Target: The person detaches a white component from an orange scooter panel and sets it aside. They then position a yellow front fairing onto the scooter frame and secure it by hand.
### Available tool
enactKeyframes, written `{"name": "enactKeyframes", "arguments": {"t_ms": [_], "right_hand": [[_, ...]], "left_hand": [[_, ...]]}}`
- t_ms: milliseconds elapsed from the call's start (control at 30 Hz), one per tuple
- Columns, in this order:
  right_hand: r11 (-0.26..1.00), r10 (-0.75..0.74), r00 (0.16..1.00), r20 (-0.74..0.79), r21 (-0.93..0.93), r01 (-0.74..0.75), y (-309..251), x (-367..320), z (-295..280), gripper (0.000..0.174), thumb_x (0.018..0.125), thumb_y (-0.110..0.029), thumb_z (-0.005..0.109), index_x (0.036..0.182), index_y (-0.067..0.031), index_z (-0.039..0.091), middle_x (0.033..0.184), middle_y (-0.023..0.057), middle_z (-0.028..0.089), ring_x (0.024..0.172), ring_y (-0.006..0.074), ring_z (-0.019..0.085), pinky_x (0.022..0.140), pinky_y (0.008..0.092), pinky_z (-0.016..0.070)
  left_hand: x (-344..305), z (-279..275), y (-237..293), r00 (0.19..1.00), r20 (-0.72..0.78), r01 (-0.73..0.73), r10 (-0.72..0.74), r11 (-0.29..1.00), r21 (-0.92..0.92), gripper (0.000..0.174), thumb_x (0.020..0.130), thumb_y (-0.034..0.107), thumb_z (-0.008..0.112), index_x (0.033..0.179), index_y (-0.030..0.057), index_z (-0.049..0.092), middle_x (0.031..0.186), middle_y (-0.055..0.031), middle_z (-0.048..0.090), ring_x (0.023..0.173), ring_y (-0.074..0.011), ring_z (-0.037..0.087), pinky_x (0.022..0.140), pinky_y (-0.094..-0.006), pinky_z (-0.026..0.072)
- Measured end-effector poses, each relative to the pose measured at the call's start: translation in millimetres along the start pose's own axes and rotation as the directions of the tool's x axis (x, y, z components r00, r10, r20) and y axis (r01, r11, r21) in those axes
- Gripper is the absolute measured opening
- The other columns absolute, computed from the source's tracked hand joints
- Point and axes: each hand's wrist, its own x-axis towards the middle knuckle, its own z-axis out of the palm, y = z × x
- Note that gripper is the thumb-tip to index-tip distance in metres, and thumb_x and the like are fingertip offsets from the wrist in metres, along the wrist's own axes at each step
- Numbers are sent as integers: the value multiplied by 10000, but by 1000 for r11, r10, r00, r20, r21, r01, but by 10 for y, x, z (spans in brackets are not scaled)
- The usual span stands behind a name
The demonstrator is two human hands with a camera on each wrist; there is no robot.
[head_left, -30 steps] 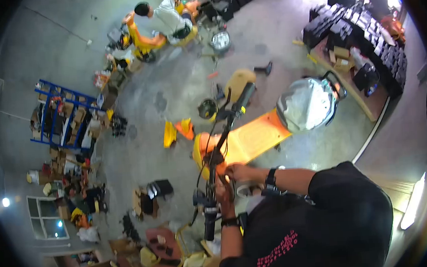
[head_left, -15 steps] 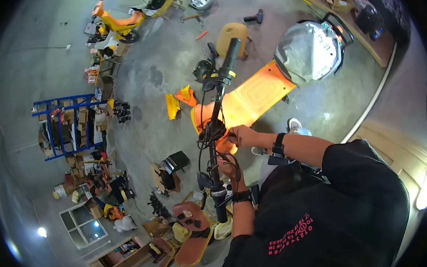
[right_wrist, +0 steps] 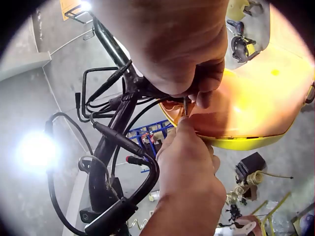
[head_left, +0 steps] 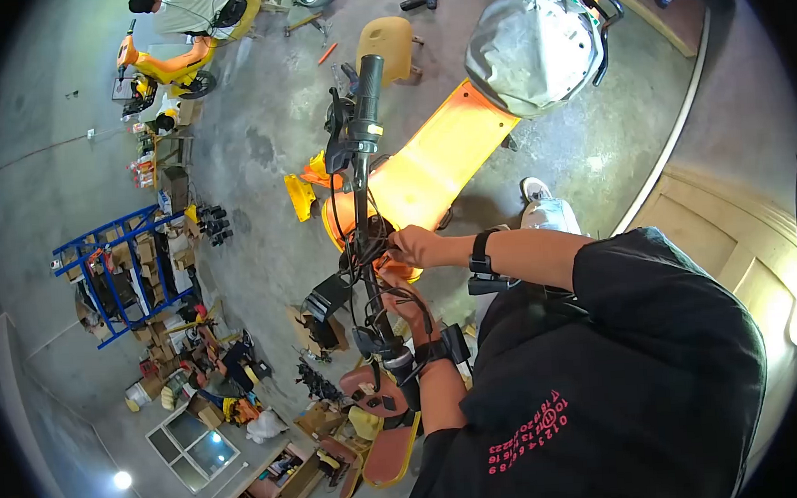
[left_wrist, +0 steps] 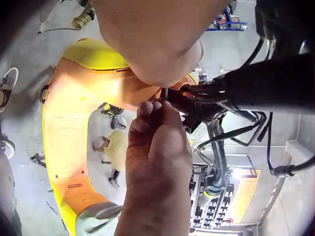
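An orange scooter [head_left: 430, 169] stands on the concrete floor, its black handlebar [head_left: 361, 160] running toward me. A bundle of black cables [head_left: 362, 251] hangs at the bar's middle. My right hand [head_left: 409, 242] reaches in from the right and my left hand [head_left: 399, 290] from below, and they meet at that bundle. Between the fingertips is a thin metal pin [left_wrist: 166, 93], also seen as the pin [right_wrist: 186, 105] in the right wrist view. The right hand [right_wrist: 197, 91] curls its fingers on it. The left hand [right_wrist: 184, 127] pinches it from the other side.
A plastic-wrapped seat [head_left: 532, 49] sits at the scooter's rear. A blue shelf [head_left: 117, 266] with boxes and floor clutter lies left. Another person [head_left: 187, 6] works on a second orange scooter [head_left: 164, 67] at the far top. Loose orange panels [head_left: 308, 191] lie beside the deck.
Both hands have stayed at the cable bundle on the handlebar. The head view has tilted, so the scooter and the floor have slid upward in the frame.
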Motion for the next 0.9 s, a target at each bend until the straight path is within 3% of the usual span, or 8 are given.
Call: {"name": "enactKeyframes", "arguments": {"t_ms": [33,167,333,633,767,833,867,900], "right_hand": [[1000,3,1000,-2,2,-3,16,3,10,294,887,-282,574,936,5,612,749,214,622,740,387,605,665,426,473],[998,18,1000,-15,67,-17,53,48,56,259,874,-259,566,922,-11,618,761,218,628,737,394,604,664,438,480],[998,14,1000,7,60,-15,33,63,34,269,884,-261,560,920,-2,624,758,215,632,737,393,606,671,439,480],[999,37,998,43,21,-38,41,103,69,288,887,-284,557,884,-4,628,762,203,637,743,383,610,684,440,480],[999,0,998,68,-54,3,65,123,54,267,884,-277,551,981,-33,603,754,179,639,731,365,613,674,431,482],[996,-14,997,75,-91,21,88,136,53,265,882,-270,548,1018,-47,590,751,169,639,726,361,614,670,427,483],[995,-23,997,71,-92,29,97,139,67,262,876,-261,548,1039,-59,580,757,163,640,727,361,613,667,423,484],[995,-32,997,67,-92,38,107,144,82,263,870,-252,549,1059,-70,571,762,158,641,727,362,611,665,419,485]], "left_hand": [[-32,44,254,996,-38,86,-80,984,156,414,952,321,518,956,-92,553,775,-192,594,621,-286,519,560,-369,413],[-37,66,313,1000,-5,9,-8,994,111,404,963,306,494,1020,-93,524,829,-231,584,666,-335,523,585,-391,423],[5,65,183,999,-32,25,-18,970,242,385,977,289,466,1050,-85,525,851,-232,596,684,-339,533,608,-397,435],[13,-29,-153,999,-29,43,-39,992,118,361,967,284,506,995,-72,559,776,-174,600,635,-258,533,568,-352,424],[-20,-17,-8,999,-5,43,-43,998,47,322,957,261,528,968,-57,580,765,-164,608,618,-239,539,555,-350,422],[-10,-57,-27,997,66,-68,49,944,322,249,945,212,545,974,-30,594,793,-164,629,644,-247,573,575,-343,443],[21,-38,3,997,66,-68,49,945,321,249,945,212,545,974,-30,594,793,-164,629,644,-247,573,575,-343,443],[68,-2,29,968,89,-248,233,942,225,233,939,194,547,1001,-26,596,819,-167,641,666,-254,595,595,-340,460]]}}
